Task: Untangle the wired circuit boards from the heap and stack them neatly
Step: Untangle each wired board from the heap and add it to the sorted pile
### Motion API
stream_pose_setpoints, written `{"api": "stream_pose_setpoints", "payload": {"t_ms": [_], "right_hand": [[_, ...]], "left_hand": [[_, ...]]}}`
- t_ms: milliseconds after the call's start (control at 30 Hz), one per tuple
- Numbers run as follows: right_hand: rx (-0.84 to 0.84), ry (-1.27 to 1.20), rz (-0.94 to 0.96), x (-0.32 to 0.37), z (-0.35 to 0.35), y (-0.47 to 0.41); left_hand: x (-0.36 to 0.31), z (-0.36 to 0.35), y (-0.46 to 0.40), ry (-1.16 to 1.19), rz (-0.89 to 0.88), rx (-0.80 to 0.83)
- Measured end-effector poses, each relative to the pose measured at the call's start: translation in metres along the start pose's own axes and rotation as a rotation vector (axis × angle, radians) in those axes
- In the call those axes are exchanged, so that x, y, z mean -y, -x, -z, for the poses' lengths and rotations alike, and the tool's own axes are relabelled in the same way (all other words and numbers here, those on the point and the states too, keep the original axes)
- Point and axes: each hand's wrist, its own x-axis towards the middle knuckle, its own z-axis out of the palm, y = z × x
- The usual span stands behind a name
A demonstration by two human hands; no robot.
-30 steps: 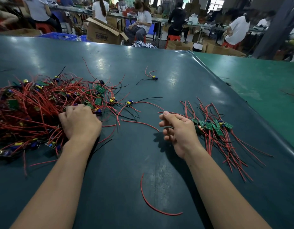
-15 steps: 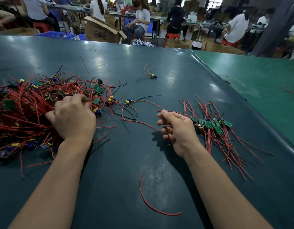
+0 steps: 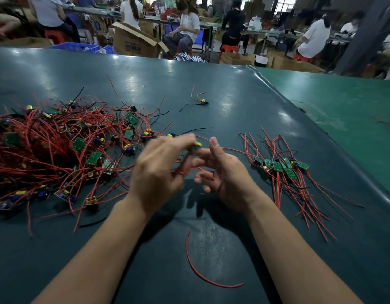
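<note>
Right now the table [image 3: 211, 88] carries two groups of my work, and I go from the big one down. Biggest is the heap [image 3: 47, 154] — red wires and green boards tangled across the left side, reaching almost to my left wrist. Smaller is the stack [image 3: 281, 166] on the right, its boards overlapped in a short row and their wires trailing toward the near right edge. Between them, above the bare middle of the table, my two hands meet.

My left hand [image 3: 159, 172] is blurred; its fingers look curled around one wired board [image 3: 194, 150], whose yellow part shows at the fingertips and whose red wires run down through the palm. My right hand [image 3: 222, 170] is just beside it, palm turned leftward, thumb up, fingers loosely spread and touching those wires — whether it truly pinches one I cannot tell.

So the relation that matters: the stack lies to the right of both hands, nearer my right hand, and its wires run far-to-near. I judge the board should pass rightward and be laid along that same line.

A loose red wire [image 3: 203, 275] lies near me, apart from both.
</note>
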Motion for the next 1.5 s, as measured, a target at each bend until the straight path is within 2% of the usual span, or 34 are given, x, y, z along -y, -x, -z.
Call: {"api": "stream_pose_setpoints", "payload": {"t_ms": [100, 233, 300, 400, 467, 533, 600, 667, 733, 767, 833, 900, 1000, 1100, 1167, 1300, 1400, 1500], "right_hand": [[0.013, -0.106, 0.023, -0.001, -0.001, 0.000], [-0.106, -0.167, 0.050, 0.002, 0.004, 0.000], [-0.164, -0.149, 0.107, 0.005, 0.006, 0.000], [-0.220, -0.189, 0.156, 0.008, 0.010, 0.001], [-0.224, -0.194, 0.182, 0.009, 0.011, 0.001], [-0.232, -0.149, 0.202, 0.007, 0.011, 0.001], [-0.244, -0.119, 0.224, 0.006, 0.011, 0.000], [-0.221, -0.113, 0.235, 0.006, 0.011, -0.001], [-0.184, -0.100, 0.236, 0.004, 0.010, -0.001], [-0.168, -0.096, 0.236, 0.004, 0.009, -0.001], [-0.149, -0.081, 0.230, 0.002, 0.008, -0.001], [-0.159, -0.062, 0.232, 0.001, 0.009, -0.001], [-0.181, 0.029, 0.252, -0.001, 0.012, -0.002], [-0.188, 0.138, 0.258, -0.004, 0.007, -0.001], [-0.184, 0.069, 0.250, -0.003, 0.007, -0.002], [-0.210, -0.112, 0.219, 0.002, 0.010, -0.002], [-0.273, -0.116, 0.230, 0.000, 0.007, -0.003], [-0.296, -0.058, 0.234, -0.001, 0.006, -0.004]], "left_hand": [[-0.005, -0.010, 0.002, 0.132, -0.018, 0.156], [0.003, -0.003, 0.004, 0.112, 0.181, 0.180], [0.007, 0.003, 0.003, -0.039, 0.352, 0.145], [0.025, 0.011, 0.003, -0.519, 0.770, 0.117], [0.040, 0.021, 0.004, -0.643, 0.974, 0.089], [0.046, 0.026, 0.005, -0.684, 1.031, 0.090], [0.040, 0.022, 0.006, -0.691, 0.910, 0.148], [0.025, 0.014, 0.005, -0.580, 0.674, 0.147], [0.008, 0.006, 0.003, -0.429, 0.439, 0.053], [0.001, 0.002, 0.002, -0.324, 0.350, 0.019], [-0.009, -0.005, 0.003, -0.055, 0.284, 0.086], [-0.011, -0.009, 0.006, 0.135, 0.343, 0.190], [-0.007, -0.010, 0.010, 0.304, 0.452, 0.189], [-0.005, -0.010, 0.011, 0.355, 0.462, 0.195], [-0.005, -0.011, 0.012, 0.375, 0.534, 0.184], [-0.004, -0.014, 0.008, 0.577, 0.865, -0.013], [-0.005, -0.014, 0.002, 0.843, 1.016, -0.188], [-0.005, -0.014, -0.001, 1.088, 1.148, -0.256]]}}
